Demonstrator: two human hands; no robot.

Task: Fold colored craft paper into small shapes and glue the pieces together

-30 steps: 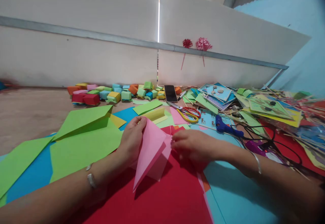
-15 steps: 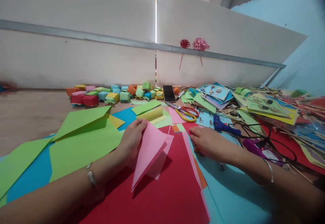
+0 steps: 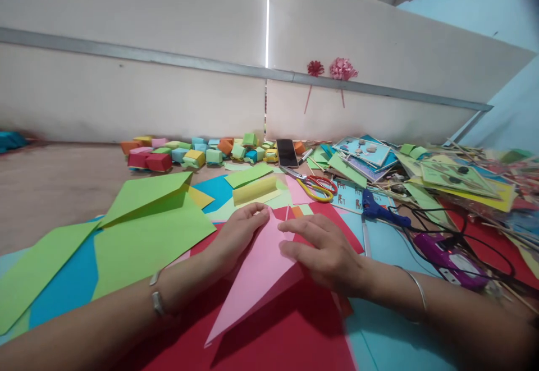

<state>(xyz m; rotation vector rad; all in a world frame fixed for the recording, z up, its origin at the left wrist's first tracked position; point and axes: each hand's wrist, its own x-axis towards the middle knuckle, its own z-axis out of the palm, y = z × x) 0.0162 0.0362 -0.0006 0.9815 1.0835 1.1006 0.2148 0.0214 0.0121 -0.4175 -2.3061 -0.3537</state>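
A folded pink paper [image 3: 256, 273] with a long pointed end stands tilted over the red sheet [image 3: 295, 337]. Its top edge is pinched by my left hand [image 3: 240, 233], thumb and fingers together. On the paper's upper right side rests my right hand [image 3: 326, 247], thumb and forefinger apart and touching the surface; its other fingers are partly hidden. Light blue sheets [image 3: 391, 326] lie beneath my right forearm. Large green folded papers [image 3: 155, 236] are to the left of my left hand.
Red and yellow-handled scissors [image 3: 318, 186], a phone [image 3: 287, 153] and small paper blocks [image 3: 193, 159] lie farther back. At right are a blue glue gun [image 3: 383, 211], a purple power socket [image 3: 448, 261] with black cables, and stacked cards [image 3: 458, 180].
My right hand has lifted off the sheets at right and moved left onto the pink paper. The pink paper has turned and tilted in my left hand. The whole view has shifted slightly.
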